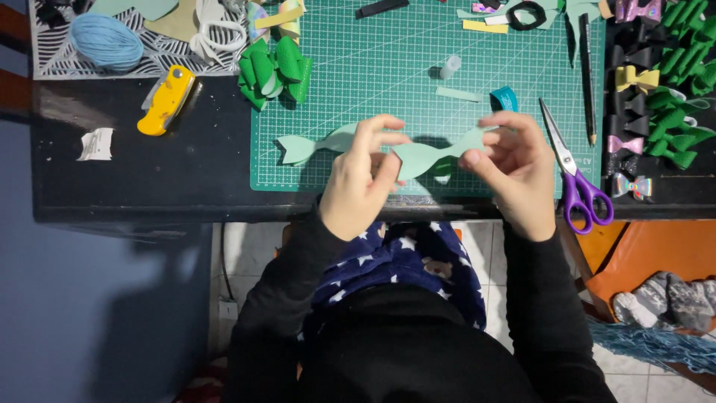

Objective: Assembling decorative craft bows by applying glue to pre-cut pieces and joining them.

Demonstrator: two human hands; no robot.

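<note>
Holding mint bow cutout [418, 155] w/ both hands — left hand [359, 181], right hand [514, 168].

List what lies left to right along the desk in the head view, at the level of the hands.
White paper scrap → yellow utility knife → left hand → mint cut-out strip → right hand → purple-handled scissors → small bows.
</note>
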